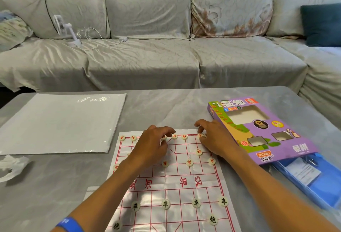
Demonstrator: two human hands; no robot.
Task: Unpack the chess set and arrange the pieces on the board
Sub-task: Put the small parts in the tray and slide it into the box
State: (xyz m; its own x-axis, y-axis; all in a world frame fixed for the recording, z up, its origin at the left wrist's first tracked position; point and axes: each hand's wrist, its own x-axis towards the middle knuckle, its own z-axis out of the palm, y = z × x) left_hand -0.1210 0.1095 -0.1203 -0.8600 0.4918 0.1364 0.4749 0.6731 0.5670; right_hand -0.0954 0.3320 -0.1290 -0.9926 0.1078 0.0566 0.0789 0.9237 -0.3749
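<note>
A white paper board (184, 191) with red grid lines lies on the table. Cream round pieces with red characters, such as one red piece (199, 151), fill its far rows. Pieces with black characters, like the black piece (165, 204), stand on the near rows. My left hand (151, 148) reaches to the far row, fingers curled round a red back-row piece (163, 137). My right hand (215, 139) pinches a red corner piece (201, 135) near the far right corner.
The purple game box (267, 132) lies right of the board, overlapping a blue tray (317, 185) with a paper slip. A flat white plastic bag (60, 123) and crumpled wrapping (13, 165) lie at left. A grey sofa (147, 56) with a small fan (66, 28) stands behind the table.
</note>
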